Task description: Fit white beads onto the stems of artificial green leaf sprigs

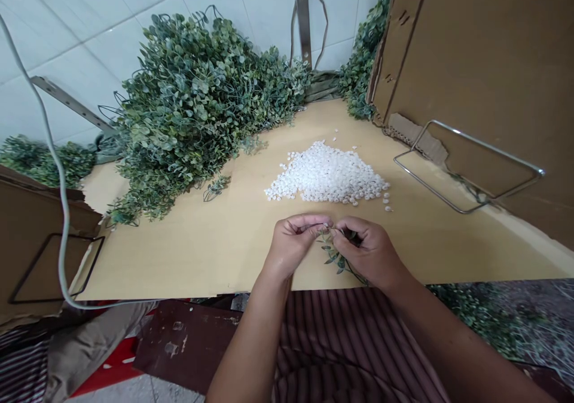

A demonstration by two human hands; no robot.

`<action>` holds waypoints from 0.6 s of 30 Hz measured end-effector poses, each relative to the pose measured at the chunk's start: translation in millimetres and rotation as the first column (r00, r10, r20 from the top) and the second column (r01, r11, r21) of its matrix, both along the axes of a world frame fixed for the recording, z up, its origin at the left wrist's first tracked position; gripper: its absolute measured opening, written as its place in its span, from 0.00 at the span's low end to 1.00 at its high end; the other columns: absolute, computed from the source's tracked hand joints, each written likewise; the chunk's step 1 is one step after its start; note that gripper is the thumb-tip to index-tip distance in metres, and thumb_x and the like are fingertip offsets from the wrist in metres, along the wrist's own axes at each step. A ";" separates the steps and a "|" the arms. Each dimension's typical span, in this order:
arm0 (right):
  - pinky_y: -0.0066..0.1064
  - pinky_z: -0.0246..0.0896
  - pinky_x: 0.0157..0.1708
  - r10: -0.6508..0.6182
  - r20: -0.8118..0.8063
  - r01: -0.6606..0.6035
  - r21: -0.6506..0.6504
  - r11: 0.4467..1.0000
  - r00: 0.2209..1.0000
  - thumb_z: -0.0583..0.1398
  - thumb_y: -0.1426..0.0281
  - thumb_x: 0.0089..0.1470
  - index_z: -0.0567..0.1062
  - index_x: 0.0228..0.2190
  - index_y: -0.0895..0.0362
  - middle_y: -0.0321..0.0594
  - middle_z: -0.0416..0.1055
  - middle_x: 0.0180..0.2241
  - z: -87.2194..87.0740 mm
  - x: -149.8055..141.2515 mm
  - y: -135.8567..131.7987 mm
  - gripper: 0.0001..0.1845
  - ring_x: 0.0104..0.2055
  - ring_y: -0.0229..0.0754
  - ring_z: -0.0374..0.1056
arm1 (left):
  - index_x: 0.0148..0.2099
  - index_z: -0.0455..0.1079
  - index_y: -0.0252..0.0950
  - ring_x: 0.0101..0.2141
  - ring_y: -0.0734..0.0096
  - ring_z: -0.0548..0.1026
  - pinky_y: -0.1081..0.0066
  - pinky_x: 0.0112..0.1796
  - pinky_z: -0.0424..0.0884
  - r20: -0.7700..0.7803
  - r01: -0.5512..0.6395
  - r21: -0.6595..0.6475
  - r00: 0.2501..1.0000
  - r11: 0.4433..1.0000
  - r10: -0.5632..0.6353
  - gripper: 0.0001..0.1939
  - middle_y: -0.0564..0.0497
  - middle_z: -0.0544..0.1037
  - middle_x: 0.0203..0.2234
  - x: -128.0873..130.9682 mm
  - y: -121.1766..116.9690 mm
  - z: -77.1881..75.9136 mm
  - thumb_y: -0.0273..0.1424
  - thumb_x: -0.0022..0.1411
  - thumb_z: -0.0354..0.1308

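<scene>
My left hand [293,241] and my right hand [365,250] meet over the near edge of the wooden table [188,247], fingers pinched together. Between them they hold a small artificial leafy sprig [336,259], whose stem runs down under my right hand. My left fingertips pinch the sprig's top end; whether a white piece sits there I cannot make out. Just beyond my hands lies a pile of small white pieces [327,176].
A big heap of green artificial sprigs [192,104] fills the table's back left. Cardboard boxes with wire frames stand at the right [475,74] and left [36,235]. A grey cable [58,176] hangs at the left. More greenery [484,319] lies low on the right.
</scene>
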State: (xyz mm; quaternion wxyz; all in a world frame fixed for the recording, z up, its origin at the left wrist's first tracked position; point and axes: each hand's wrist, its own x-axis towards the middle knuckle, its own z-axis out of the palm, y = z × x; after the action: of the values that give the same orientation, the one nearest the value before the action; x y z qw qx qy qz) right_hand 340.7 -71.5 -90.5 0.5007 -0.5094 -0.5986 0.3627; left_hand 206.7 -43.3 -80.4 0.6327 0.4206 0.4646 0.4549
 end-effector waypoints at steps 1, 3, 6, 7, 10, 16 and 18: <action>0.25 0.48 0.18 0.001 0.002 -0.001 0.004 1.000 1.000 0.54 0.66 0.47 0.61 0.15 0.56 0.31 0.53 0.15 -0.2 0.0 -0.1 0.13 0.18 0.34 0.51 | 0.26 0.78 0.35 0.28 0.70 0.77 0.68 0.37 0.74 0.002 0.000 0.000 1.000 1.000 0.000 0.11 0.49 0.82 0.25 0.0 0.0 -0.1 0.31 0.36 0.72; 0.25 0.47 0.18 0.003 0.003 -0.003 0.007 1.000 1.000 0.53 0.66 0.47 0.61 0.15 0.56 0.31 0.52 0.15 -0.7 -0.1 -0.2 0.13 0.18 0.34 0.50 | 0.26 0.78 0.35 0.28 0.70 0.77 0.68 0.37 0.74 -0.001 0.000 0.000 1.000 1.000 0.000 0.11 0.48 0.82 0.25 0.0 -0.1 -0.1 0.31 0.35 0.72; 0.25 0.47 0.18 0.007 0.004 -0.007 -0.001 1.000 1.000 0.53 0.66 0.47 0.60 0.15 0.56 0.31 0.52 0.15 -0.7 -0.3 -0.2 0.13 0.19 0.34 0.50 | 0.26 0.78 0.35 0.28 0.69 0.77 0.67 0.38 0.74 -0.010 0.003 0.004 1.000 1.000 -0.003 0.11 0.48 0.82 0.26 0.0 -0.5 0.1 0.30 0.36 0.72; 0.25 0.47 0.18 0.008 0.006 -0.008 -0.005 1.000 1.000 0.53 0.66 0.47 0.60 0.15 0.56 0.31 0.52 0.15 -0.4 -0.4 -0.2 0.13 0.19 0.34 0.50 | 0.26 0.78 0.35 0.28 0.69 0.77 0.67 0.38 0.74 -0.011 0.006 0.005 1.000 1.000 -0.006 0.10 0.48 0.82 0.26 0.1 -0.6 0.2 0.30 0.36 0.71; 0.25 0.47 0.18 0.009 0.008 -0.009 -0.009 1.000 1.000 0.53 0.66 0.46 0.60 0.15 0.56 0.31 0.52 0.15 0.4 -0.6 -0.2 0.13 0.18 0.34 0.50 | 0.26 0.78 0.35 0.28 0.69 0.77 0.68 0.38 0.74 -0.011 0.008 0.004 1.000 1.000 -0.008 0.09 0.49 0.81 0.25 0.4 -0.6 0.2 0.30 0.37 0.71; 0.24 0.49 0.18 0.008 -0.019 -0.008 -0.008 1.000 1.000 0.53 0.67 0.46 0.61 0.15 0.56 0.32 0.54 0.15 -1.1 0.2 -1.0 0.13 0.19 0.34 0.51 | 0.25 0.78 0.35 0.26 0.70 0.77 0.69 0.35 0.74 -0.054 0.030 0.028 0.998 0.999 -0.029 0.08 0.48 0.82 0.25 1.6 0.2 -1.7 0.29 0.38 0.70; 0.24 0.49 0.18 0.012 -0.031 -0.012 -0.017 1.000 0.999 0.54 0.66 0.46 0.62 0.15 0.56 0.32 0.55 0.15 -2.6 0.9 -1.3 0.12 0.18 0.34 0.52 | 0.26 0.78 0.35 0.27 0.70 0.77 0.69 0.35 0.74 -0.066 0.046 0.037 0.997 0.998 -0.044 0.07 0.48 0.82 0.25 1.5 -0.1 -1.8 0.29 0.39 0.70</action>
State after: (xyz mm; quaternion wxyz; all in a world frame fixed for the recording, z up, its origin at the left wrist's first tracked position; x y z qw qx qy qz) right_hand 341.6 -72.8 -93.2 0.5034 -0.5042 -0.5908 0.3785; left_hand 208.3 -43.3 -82.2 0.6190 0.4577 0.4666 0.4355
